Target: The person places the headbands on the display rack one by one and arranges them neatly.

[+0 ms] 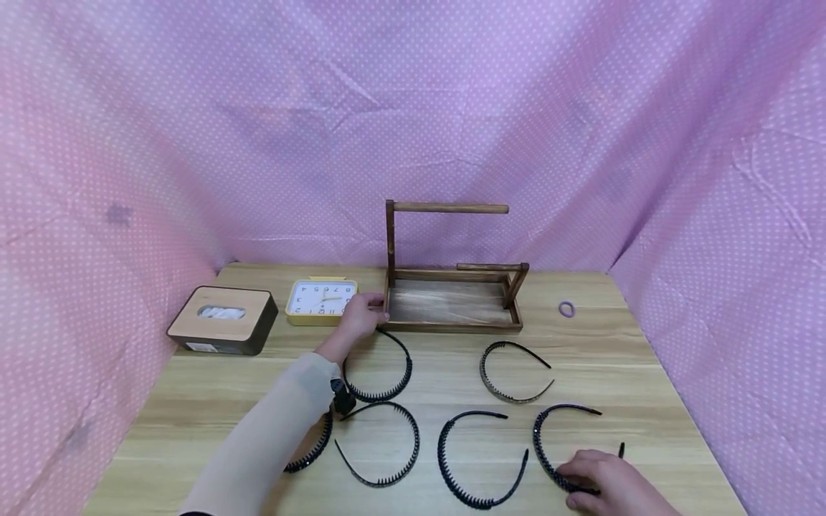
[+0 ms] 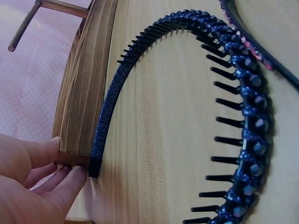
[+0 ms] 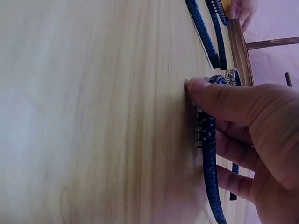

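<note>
My left hand (image 1: 361,315) pinches the front left corner of a wooden rack (image 1: 452,327), thumb on one side and fingers on the other in the left wrist view. The rack is a shallow tray with two posts bearing horizontal bars. Just by those fingers lies the end of a dark blue glittery toothed headband (image 2: 254,116). At the front right, my right hand (image 1: 613,480) holds a black beaded headband (image 1: 540,448) between thumb and fingers. In the right wrist view this headband (image 3: 210,158) is close to the tabletop, partly hidden by the hand.
More headbands lie on the table: a thin one (image 1: 484,376), a black one (image 1: 442,459), another (image 1: 416,437) and one partly under my left arm (image 1: 316,451). A yellow clock (image 1: 310,319) and a tissue box (image 1: 187,322) stand left. A purple hair tie (image 1: 566,309) lies right.
</note>
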Demonstrator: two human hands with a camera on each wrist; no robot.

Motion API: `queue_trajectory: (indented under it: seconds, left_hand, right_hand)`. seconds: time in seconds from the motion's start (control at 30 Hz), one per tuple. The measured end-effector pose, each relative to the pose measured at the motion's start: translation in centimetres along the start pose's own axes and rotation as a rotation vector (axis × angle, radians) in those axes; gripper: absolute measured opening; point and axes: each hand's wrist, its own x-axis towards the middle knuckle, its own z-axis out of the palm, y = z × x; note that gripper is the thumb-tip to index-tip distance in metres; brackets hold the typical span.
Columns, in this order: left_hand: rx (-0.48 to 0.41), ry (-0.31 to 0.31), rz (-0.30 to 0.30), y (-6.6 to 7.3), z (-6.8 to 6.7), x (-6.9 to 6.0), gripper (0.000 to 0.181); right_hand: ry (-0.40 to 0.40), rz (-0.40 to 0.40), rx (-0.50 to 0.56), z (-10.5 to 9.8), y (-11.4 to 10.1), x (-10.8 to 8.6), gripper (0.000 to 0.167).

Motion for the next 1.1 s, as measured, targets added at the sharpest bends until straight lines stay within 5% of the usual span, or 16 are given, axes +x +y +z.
queue_trajectory:
  seconds: [0.27,0.53,0.73,0.93,1.03,1.1]
  left_hand:
    - [0.03,0.007,0.004,0.0,0.2,0.0,0.052]
    - [0.021,-0.007,0.001,0.1,-0.1,-0.1,0.053]
    - [-0.023,-0.047,0.006,-0.1,-0.3,0.0,0.05]
    - [-0.056,-0.082,-0.004,0.1,-0.7,0.1,0.05]
    - [-0.04,-0.09,-0.01,0.2,-1.0,0.3,0.049]
    - [-0.01,-0.089,-0.01,0.3,-1.1,0.5,0.048]
  right_hand:
    - [0.015,0.019,0.003,-0.1,-0.4,0.1,0.024]
    - [0.267,0.038,-0.094,-1.2,-1.8,0.5,0.037]
    - [0.422,0.083,0.056,-3.0,-2.4,1.1,0.037]
    - [0.457,0.37,0.164,-5.3,-3.0,1.6,0.025]
    - [0.462,0.509,0.306,-6.9,-2.9,2.0,0.022]
    - [0.488,0.533,0.456,-7.9,-2.7,2.3,0.021]
